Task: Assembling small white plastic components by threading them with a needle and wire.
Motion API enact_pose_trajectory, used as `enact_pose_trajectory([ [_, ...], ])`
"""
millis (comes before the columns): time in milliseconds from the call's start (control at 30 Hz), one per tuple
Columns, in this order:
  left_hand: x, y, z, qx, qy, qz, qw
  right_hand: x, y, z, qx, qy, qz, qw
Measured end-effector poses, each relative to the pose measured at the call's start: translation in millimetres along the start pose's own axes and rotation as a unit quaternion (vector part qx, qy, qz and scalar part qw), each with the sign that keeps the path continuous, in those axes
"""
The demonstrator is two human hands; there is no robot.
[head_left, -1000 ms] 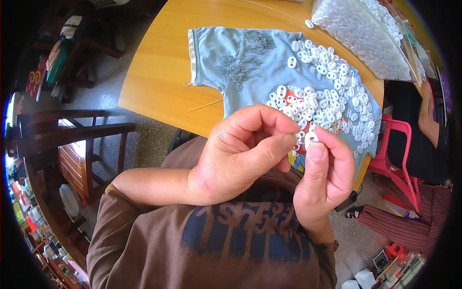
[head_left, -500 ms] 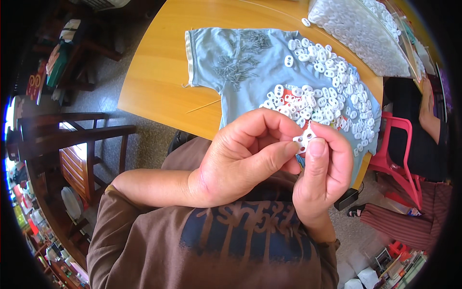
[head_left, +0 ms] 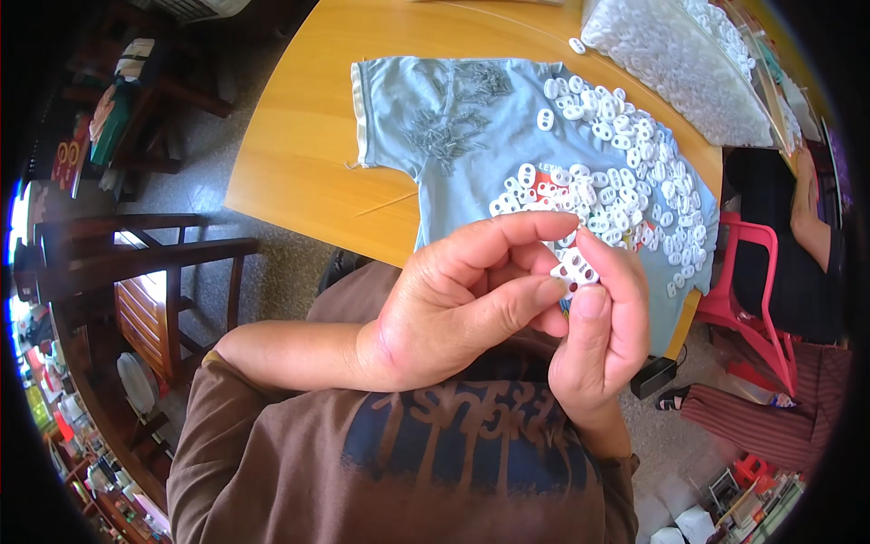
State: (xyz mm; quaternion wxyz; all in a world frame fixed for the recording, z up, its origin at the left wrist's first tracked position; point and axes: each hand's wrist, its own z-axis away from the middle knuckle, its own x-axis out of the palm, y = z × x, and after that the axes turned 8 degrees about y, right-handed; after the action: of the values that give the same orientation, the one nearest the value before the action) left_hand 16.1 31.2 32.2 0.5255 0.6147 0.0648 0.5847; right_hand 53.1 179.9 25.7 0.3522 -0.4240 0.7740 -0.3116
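Note:
Between my two hands is a small white plastic two-hole piece (head_left: 577, 270), its dark holes facing up. My left hand (head_left: 480, 290) pinches its left side with thumb and finger. From the right, my right hand (head_left: 603, 317) holds the same piece between thumb and curled forefinger. Just beyond my fingers, a heap of similar white two-hole pieces (head_left: 598, 195) lies on a light blue T-shirt (head_left: 471, 195) spread over the table. Small thin metallic parts (head_left: 444, 127) sit in two piles near the shirt's sleeve; their exact kind is too small to tell.
The yellow wooden table (head_left: 299, 136) has a thin stick (head_left: 385, 203) lying on it. A large clear bag of white pieces (head_left: 680, 72) stands at the far right. Another person's arm (head_left: 811, 213) and a red plastic chair (head_left: 761, 299) are to the right. Wooden chairs (head_left: 145, 317) stand left.
The white piece has turned slightly between my fingers and shows more of its holes. My right hand has shifted a little to the left, with its grip adjusted.

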Motion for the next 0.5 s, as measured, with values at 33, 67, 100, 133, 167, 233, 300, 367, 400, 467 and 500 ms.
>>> enact_pose_trajectory([
  [33,-0.1,-0.7,0.0,0.004,-0.006,0.008,1.0,-0.4,0.9,-0.2,-0.001,0.0,0.0,1.0],
  [67,-0.1,-1.6,0.0,0.005,-0.006,0.007,1.0,-0.8,1.8,-0.3,-0.012,-0.006,0.001,1.0],
  [100,0.0,-3.1,0.3,0.009,-0.01,0.013,1.0,-1.2,2.3,-0.1,-0.023,-0.012,0.002,1.0],
  [133,-0.1,-4.2,0.6,0.013,-0.013,0.018,1.0,-1.4,2.4,0.2,-0.024,-0.011,0.002,1.0],
  [167,-0.4,-5.1,1.0,0.013,-0.013,0.017,1.0,-1.6,2.3,0.7,-0.022,-0.014,-0.008,1.0],
  [233,-0.9,-6.4,1.3,0.023,-0.021,0.027,0.999,-1.2,2.5,0.8,-0.02,-0.016,-0.018,0.999],
  [300,0.9,-3.3,0.8,0.015,-0.023,0.022,0.999,-0.5,1.8,0.1,-0.017,-0.014,-0.041,0.999],
  [367,4.0,1.3,0.7,0.008,-0.027,0.017,0.999,-3.7,1.5,2.5,-0.001,-0.013,-0.053,0.999],
  [400,4.6,3.1,0.6,-0.006,-0.019,0.008,1.0,-4.5,2.3,4.0,0.017,-0.014,-0.066,0.998],
  [467,3.4,3.5,0.5,-0.02,-0.011,-0.001,1.0,-4.0,2.4,5.5,0.024,-0.007,-0.069,0.997],
  [500,1.1,2.2,0.5,-0.019,-0.011,-0.022,1.0,-3.5,2.4,5.9,0.03,-0.002,-0.072,0.997],
])
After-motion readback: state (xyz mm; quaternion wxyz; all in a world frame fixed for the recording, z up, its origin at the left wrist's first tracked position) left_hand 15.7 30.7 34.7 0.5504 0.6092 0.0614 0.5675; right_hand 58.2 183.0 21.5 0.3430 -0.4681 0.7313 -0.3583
